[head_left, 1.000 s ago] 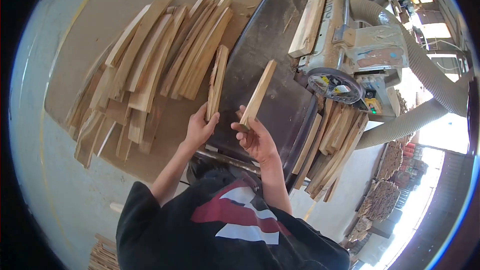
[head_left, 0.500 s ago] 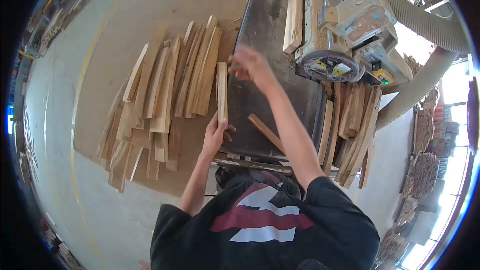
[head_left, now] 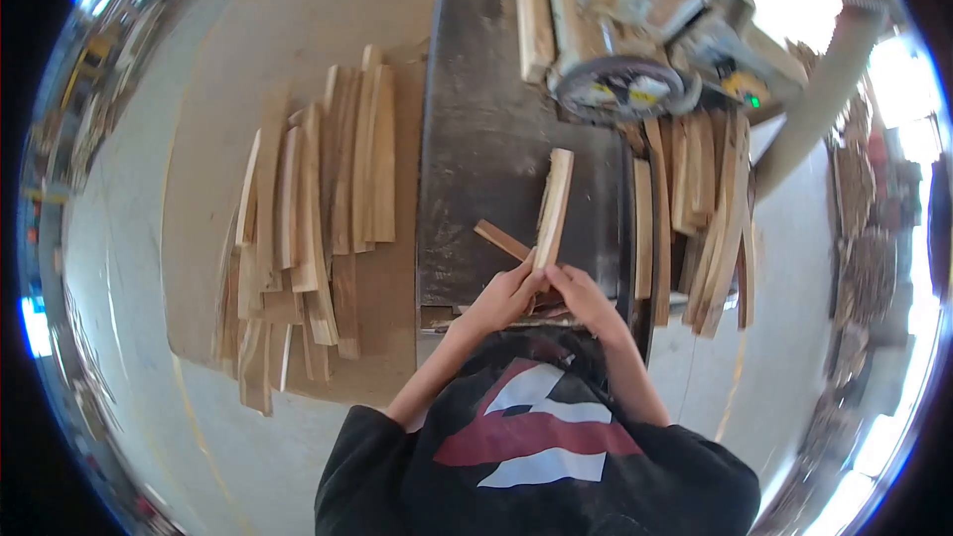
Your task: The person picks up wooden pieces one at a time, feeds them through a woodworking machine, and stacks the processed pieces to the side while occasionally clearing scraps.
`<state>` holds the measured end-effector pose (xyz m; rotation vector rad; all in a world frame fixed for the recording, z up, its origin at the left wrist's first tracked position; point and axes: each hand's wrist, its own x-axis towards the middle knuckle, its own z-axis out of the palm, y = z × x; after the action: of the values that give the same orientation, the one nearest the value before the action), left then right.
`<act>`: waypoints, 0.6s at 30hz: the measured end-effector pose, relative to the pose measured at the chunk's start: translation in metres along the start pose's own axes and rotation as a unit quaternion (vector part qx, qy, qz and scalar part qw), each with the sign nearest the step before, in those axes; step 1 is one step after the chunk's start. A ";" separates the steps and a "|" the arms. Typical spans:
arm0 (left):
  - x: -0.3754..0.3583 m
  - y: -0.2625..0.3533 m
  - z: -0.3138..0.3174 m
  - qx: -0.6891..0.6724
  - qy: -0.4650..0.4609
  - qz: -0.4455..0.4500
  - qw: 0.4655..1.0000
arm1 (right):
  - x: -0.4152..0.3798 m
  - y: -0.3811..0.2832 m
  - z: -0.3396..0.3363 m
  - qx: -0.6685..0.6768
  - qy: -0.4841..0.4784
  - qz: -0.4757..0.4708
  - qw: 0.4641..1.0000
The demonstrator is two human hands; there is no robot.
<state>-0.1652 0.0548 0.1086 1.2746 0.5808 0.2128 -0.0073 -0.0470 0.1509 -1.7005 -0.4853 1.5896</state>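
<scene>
Both hands, left (head_left: pixel 504 296) and right (head_left: pixel 584 294), had their fingers wrapped around the near end of a wood slat (head_left: pixel 552 210). It stuck out over the dark bench (head_left: pixel 476 139), near its front edge, just beside a smaller offcut (head_left: pixel 499 238).

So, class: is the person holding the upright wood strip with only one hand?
No: both the left hand and the right hand grip the lower end of the wood strip over the dark table.

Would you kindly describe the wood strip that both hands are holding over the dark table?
The wood strip is a narrow, pale, rough-sawn slat with a darker edge. It slants up and away from the person over the dark table. The left hand and right hand grip its near end. A shorter strip lies beside it.
</scene>
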 end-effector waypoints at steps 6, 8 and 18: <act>0.077 0.008 0.050 0.318 0.040 0.050 0.946 | -0.001 0.045 -0.066 0.115 0.059 0.054 0.990; 0.113 0.007 0.066 0.340 0.040 0.026 0.939 | -0.001 0.030 -0.079 0.011 0.068 0.052 0.996; 0.205 0.010 0.084 0.365 0.071 -0.050 0.927 | 0.040 0.020 -0.090 0.067 0.225 0.103 0.967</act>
<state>0.0517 0.0820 0.0731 1.9541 0.8940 -0.0085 0.0812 -0.0547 0.1053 -1.9770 0.0269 1.2787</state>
